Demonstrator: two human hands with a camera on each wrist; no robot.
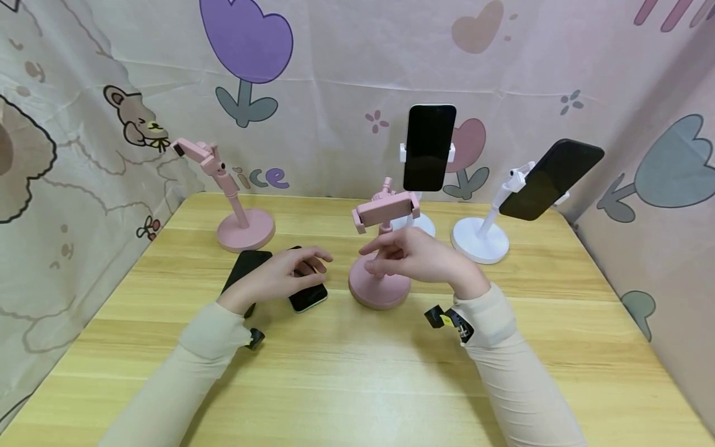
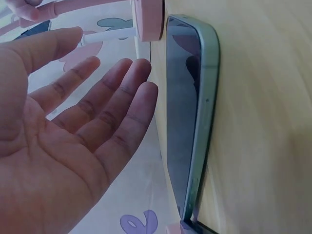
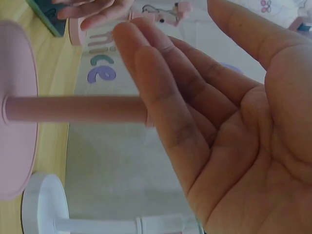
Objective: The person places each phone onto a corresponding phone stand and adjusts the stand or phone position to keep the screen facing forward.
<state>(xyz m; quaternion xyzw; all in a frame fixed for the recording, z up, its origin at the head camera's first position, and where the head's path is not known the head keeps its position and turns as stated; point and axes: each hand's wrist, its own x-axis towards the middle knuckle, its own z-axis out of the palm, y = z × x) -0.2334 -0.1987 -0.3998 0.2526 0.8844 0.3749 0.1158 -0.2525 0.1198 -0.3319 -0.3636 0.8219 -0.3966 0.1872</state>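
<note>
Pink front stand (image 1: 380, 290) on surface (image 1: 346, 372), near right grip (image 1: 419, 257); green-edged phone (image 1: 309, 299) near left grip (image 1: 279, 273). 2 grips empty, thumbs apart. Stand probably light, stiff: take pole (image 3: 78, 109). Phone likely slippery, fragile: pinch long edges (image 2: 208, 92).

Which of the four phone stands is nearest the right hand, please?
The front pink stand: it is right beside the right hand, while the other three are farther away.

In the head view, the left hand (image 1: 281, 275) partly hides a black phone (image 1: 244, 267) and green-edged phone (image 1: 309, 298), the right hand (image 1: 421, 254) the nearer pink stand (image 1: 380, 293).
</note>
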